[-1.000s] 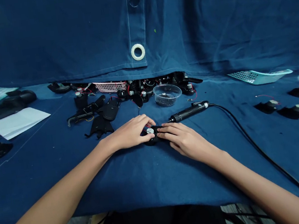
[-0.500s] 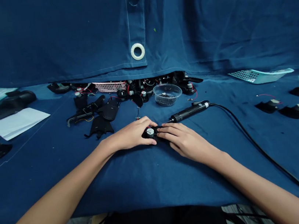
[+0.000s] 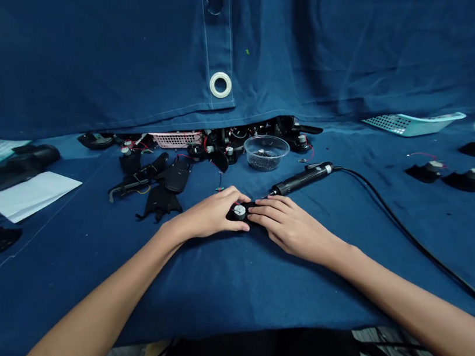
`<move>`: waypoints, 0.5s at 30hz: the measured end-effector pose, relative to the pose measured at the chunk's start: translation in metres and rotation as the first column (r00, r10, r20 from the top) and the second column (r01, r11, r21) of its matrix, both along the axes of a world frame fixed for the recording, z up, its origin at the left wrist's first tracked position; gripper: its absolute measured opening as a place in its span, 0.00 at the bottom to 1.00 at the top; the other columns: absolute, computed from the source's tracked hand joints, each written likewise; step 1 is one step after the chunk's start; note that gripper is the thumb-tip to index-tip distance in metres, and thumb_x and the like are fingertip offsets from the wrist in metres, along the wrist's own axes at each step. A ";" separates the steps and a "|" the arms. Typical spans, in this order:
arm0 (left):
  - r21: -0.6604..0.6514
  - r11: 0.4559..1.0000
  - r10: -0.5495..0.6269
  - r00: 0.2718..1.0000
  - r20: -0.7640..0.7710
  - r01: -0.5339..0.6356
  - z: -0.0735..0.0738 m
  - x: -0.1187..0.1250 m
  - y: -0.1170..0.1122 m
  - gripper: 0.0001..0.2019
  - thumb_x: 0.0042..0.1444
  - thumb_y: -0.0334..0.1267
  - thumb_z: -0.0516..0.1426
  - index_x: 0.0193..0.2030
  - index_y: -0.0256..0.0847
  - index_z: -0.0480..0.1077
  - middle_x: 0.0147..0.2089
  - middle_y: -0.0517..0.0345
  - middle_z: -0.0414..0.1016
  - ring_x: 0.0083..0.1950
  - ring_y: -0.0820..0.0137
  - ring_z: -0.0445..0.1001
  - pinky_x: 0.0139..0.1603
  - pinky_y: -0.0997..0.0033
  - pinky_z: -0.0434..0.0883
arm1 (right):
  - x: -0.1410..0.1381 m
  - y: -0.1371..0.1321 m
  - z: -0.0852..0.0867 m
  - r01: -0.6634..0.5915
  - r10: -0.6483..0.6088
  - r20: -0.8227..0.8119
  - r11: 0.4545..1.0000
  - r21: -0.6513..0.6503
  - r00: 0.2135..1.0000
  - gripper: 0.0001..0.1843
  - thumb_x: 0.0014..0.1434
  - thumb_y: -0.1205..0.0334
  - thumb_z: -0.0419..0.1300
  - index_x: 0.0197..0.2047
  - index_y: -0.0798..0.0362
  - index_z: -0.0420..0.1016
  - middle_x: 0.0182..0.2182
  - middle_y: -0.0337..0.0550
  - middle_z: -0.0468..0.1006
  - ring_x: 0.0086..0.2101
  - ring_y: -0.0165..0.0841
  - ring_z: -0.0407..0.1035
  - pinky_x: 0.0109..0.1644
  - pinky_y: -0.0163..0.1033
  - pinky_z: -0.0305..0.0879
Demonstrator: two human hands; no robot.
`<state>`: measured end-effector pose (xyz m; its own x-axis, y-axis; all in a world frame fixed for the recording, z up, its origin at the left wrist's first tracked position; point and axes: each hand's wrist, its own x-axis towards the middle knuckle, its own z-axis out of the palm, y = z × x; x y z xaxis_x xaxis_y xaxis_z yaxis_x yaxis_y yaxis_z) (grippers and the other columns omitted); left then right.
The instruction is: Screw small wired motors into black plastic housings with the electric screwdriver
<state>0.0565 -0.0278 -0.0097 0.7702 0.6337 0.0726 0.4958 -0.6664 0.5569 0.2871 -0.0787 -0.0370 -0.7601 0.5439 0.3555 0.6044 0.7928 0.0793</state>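
A small black plastic part with a round silver motor end (image 3: 238, 211) lies on the blue cloth in the middle. My left hand (image 3: 209, 214) curls over its left side, fingers closed round it. From the right, my right hand (image 3: 286, 224) has its fingertips pressed on the part's other end. Just behind the right hand lies a black electric screwdriver (image 3: 302, 179) with its cable running off to the right.
A clear bowl of small dark screws (image 3: 266, 151) stands behind the screwdriver. Black parts with red wires and a pink basket (image 3: 176, 139) pile at the back. White paper (image 3: 31, 194) lies left; a teal tray (image 3: 409, 121) and more black parts (image 3: 464, 179) lie right.
Both hands stay on the small part. The left hand's fingers have closed a little more over it and the part has shifted slightly.
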 end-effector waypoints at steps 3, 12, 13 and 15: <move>-0.002 1.000 0.001 1.000 0.005 -0.001 -0.001 -0.001 0.000 0.25 0.55 0.50 0.60 0.58 0.45 0.63 0.56 0.55 0.65 0.55 0.65 0.67 0.56 0.66 0.62 | 0.000 0.001 0.001 -0.017 0.016 -0.030 1.000 -0.020 0.999 0.22 0.62 0.73 0.50 0.58 0.54 0.67 0.55 0.48 0.72 0.57 0.40 0.62 0.60 0.53 0.60; -0.001 1.000 -0.001 1.000 0.019 0.001 -0.002 -0.001 0.000 0.25 0.55 0.49 0.60 0.58 0.46 0.63 0.56 0.55 0.65 0.56 0.65 0.66 0.56 0.67 0.62 | 0.000 0.000 0.007 -0.020 0.017 -0.045 0.998 -0.066 0.999 0.23 0.60 0.74 0.51 0.58 0.54 0.68 0.54 0.47 0.73 0.56 0.40 0.63 0.60 0.52 0.61; -0.001 1.000 -0.002 1.000 0.015 0.002 -0.002 -0.002 0.000 0.26 0.55 0.50 0.60 0.58 0.46 0.63 0.56 0.55 0.65 0.56 0.65 0.66 0.56 0.67 0.62 | 0.000 0.000 0.007 -0.018 0.015 -0.040 0.997 -0.068 0.999 0.23 0.60 0.74 0.51 0.58 0.54 0.68 0.54 0.46 0.73 0.56 0.40 0.62 0.60 0.52 0.61; 0.003 1.000 0.000 1.000 0.010 0.000 -0.001 -0.002 -0.001 0.26 0.55 0.51 0.59 0.58 0.47 0.63 0.56 0.56 0.65 0.56 0.65 0.67 0.56 0.67 0.62 | 0.000 0.000 0.006 -0.016 0.013 -0.037 0.997 -0.070 0.999 0.22 0.60 0.74 0.51 0.57 0.55 0.68 0.54 0.46 0.73 0.56 0.40 0.62 0.60 0.51 0.60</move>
